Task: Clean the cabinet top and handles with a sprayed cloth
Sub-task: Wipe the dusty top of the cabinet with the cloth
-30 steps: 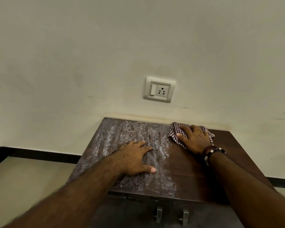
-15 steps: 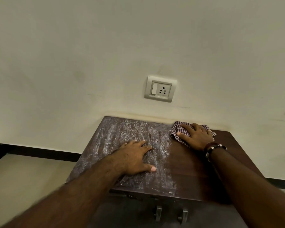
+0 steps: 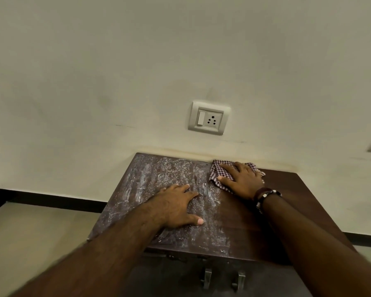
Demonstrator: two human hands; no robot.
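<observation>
A dark brown wooden cabinet top (image 3: 291,196) stands against the wall. Its left half is covered with whitish dust or smear, its right half looks dark and wiped. My left hand (image 3: 176,207) lies flat on the dusty part, fingers spread. My right hand (image 3: 241,180) presses flat on a red-and-white checked cloth (image 3: 215,170) at the back edge of the top, near the middle. Two metal handles (image 3: 223,277) show on the cabinet front below the near edge.
A white wall socket with a switch (image 3: 209,117) sits on the wall just above the cabinet. A black skirting (image 3: 41,197) runs along the wall's foot. Beige floor (image 3: 30,243) lies to the left of the cabinet.
My right hand with the cloth has slid slightly toward the wall along the back edge. My left hand has stayed in place.
</observation>
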